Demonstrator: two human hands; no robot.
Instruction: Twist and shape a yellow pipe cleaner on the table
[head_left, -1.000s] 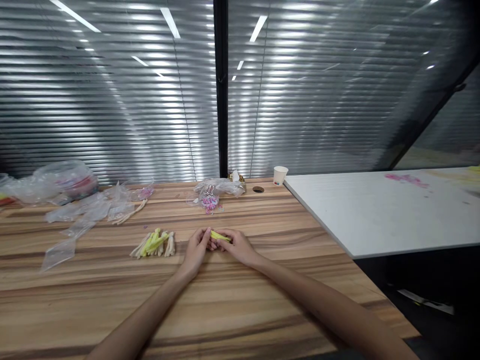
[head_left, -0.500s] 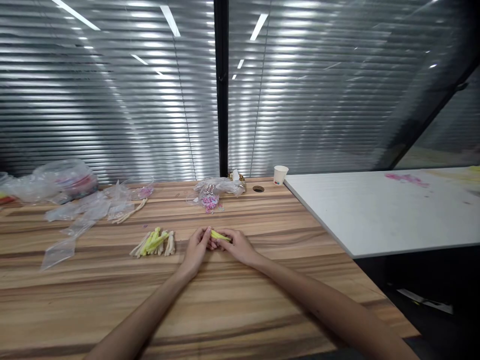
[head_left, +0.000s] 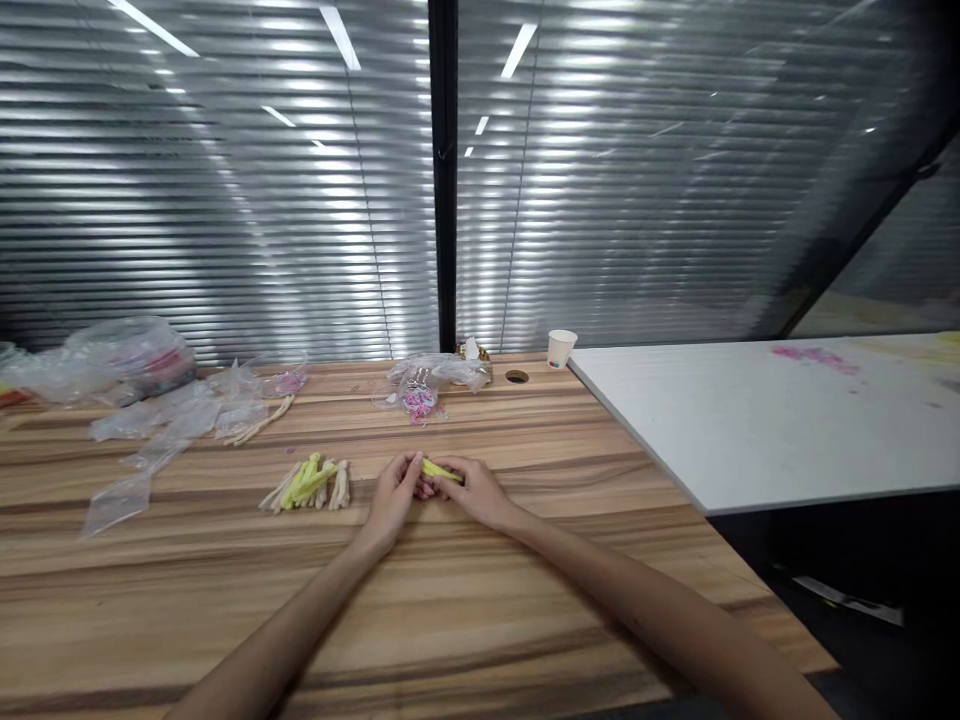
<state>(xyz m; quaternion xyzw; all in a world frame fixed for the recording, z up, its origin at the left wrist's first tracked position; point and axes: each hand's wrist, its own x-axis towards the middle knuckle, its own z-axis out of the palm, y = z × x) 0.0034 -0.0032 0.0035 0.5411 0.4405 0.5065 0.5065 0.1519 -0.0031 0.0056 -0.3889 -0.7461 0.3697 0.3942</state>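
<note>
A small yellow bundle of soft-looking strands point(head_left: 441, 471) is held between my two hands, above the wooden table point(head_left: 465, 600). My left hand point(head_left: 396, 490) is closed on its left end, thumb on top. My right hand point(head_left: 474, 490) pinches the right end, and its fingers meet the left ones underneath. Fingers cover much of the bundle. To the left of my hands lies a pile of similar cream and yellow bundles point(head_left: 307, 485), too small to make out finely.
Clear plastic bags point(head_left: 161, 425) and cream strands point(head_left: 262, 420) spread over the table's left. Behind my hands lies a bag with pink and purple bits point(head_left: 420, 400). A paper cup point(head_left: 560, 348) stands near a round table hole point(head_left: 517, 377). A white table point(head_left: 750, 430) adjoins at right.
</note>
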